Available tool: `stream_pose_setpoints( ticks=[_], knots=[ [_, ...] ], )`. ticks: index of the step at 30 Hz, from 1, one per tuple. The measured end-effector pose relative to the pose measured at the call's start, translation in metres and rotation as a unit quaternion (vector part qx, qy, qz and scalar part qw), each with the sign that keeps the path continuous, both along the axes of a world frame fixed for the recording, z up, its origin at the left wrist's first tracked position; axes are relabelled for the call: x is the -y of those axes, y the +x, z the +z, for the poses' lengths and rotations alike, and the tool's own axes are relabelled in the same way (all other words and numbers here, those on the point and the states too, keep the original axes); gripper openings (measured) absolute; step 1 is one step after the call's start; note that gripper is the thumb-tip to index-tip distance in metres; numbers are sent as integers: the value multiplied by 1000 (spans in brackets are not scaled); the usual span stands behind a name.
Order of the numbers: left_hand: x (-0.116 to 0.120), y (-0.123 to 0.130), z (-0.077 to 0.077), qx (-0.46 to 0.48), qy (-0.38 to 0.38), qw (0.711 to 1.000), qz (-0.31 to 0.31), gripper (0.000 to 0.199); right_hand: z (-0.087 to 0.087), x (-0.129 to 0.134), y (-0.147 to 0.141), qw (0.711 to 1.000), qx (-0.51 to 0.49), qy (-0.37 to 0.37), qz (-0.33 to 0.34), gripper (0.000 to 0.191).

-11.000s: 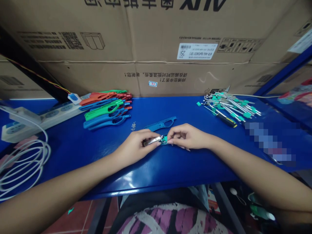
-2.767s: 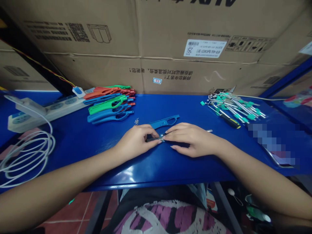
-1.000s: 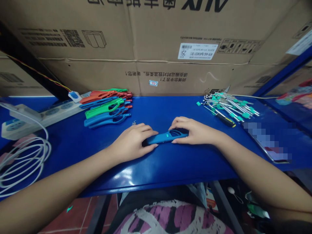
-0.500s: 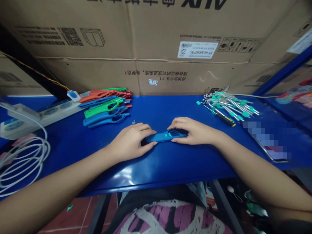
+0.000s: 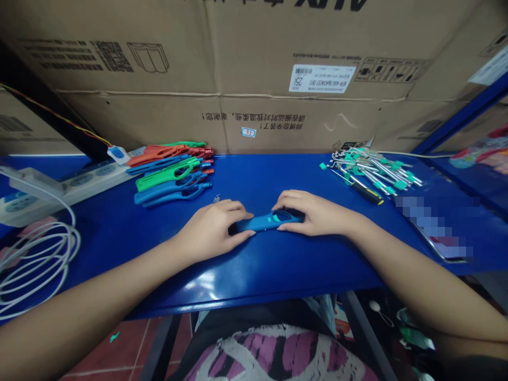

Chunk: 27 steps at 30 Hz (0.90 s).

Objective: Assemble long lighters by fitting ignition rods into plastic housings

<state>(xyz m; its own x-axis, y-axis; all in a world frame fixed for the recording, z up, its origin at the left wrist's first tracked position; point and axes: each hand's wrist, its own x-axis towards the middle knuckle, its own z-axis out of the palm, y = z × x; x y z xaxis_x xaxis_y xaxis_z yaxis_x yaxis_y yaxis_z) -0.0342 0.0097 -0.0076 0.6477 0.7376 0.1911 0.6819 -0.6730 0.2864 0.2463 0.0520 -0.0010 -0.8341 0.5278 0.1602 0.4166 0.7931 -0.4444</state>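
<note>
A blue lighter casing (image 5: 262, 223) with a looped grip and small green parts lies lengthwise on the blue table in front of me. My left hand (image 5: 216, 226) is closed on its left end, thumb on the near side and fingers on the far side. At the looped end, my right hand (image 5: 315, 213) grips it the same way and covers the tip. Just beyond my left hand is a small heap of tiny metal screws (image 5: 217, 199). Several blue, green and orange lighter casings (image 5: 166, 179) are piled at the back left.
Metal lighter tubes with green pieces (image 5: 377, 168) are heaped at the back right, beside a black-and-yellow screwdriver (image 5: 367, 194). A phone (image 5: 431, 233) lies nearer on the right. A power strip (image 5: 85, 185) and coiled white cable (image 5: 37, 259) occupy the left. Behind stands a cardboard sheet (image 5: 254, 58).
Both hands keep their hold on the blue lighter casing, which has barely moved. The whole view has shifted very slightly.
</note>
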Motion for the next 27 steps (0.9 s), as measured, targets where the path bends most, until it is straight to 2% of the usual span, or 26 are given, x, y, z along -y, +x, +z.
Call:
stream_pose_setpoints(
  ticks=[21, 27],
  knots=[
    [2, 2, -1, 6, 21, 1000, 2, 31, 2, 0, 1, 1000, 8, 15, -6, 34],
    [2, 1, -3, 13, 4, 1000, 8, 31, -1, 0, 0, 1000, -2, -11, -13, 33]
  ],
)
